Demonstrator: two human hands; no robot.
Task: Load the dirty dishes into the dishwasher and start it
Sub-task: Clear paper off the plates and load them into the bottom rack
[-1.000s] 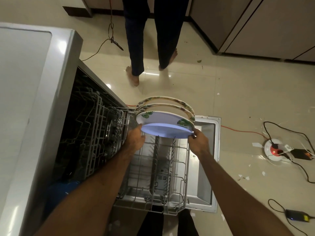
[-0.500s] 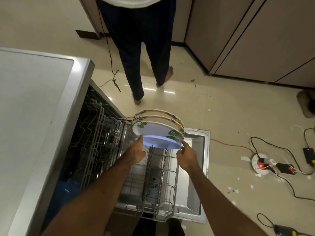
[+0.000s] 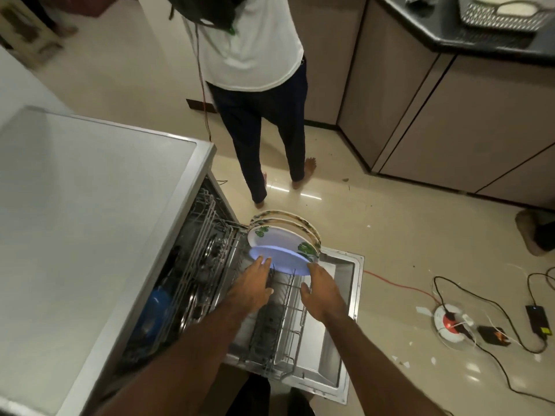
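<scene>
- Dishwasher (image 3: 90,205) stands at left w/ its door (image 3: 345,310) folded down flat; lower rack (image 3: 288,319) is pulled out over the door.
- Three plates stand on edge at the far end of the rack, close one behind the other.
- Front plate (image 3: 279,240) is white w/ green leaf prints and leans a bit toward the camera; the two plates behind (image 3: 288,219) have flower rims.
- Left hand (image 3: 252,283) reaches over the rack. Its fingers are straight and pressed together, tips (image 3: 265,262) touching the lower left rim of the front plate.
- Right hand (image 3: 324,292) is at the lower right rim. Its fingers (image 3: 312,268) are straight and close together, w/ the tips at the rim and the thumb (image 3: 304,291) spread apart below; cannot tell if they really touch.
- Neither hand curls around the plate.
- Inside the dishwasher is a blue vessel (image 3: 154,307) among steel items, rather blurred.
- A second person (image 3: 258,115) stands barefoot beyond the door, in white shirt and dark trousers.
- On the floor at right is a round power strip (image 3: 449,321) w/ several cables.
</scene>
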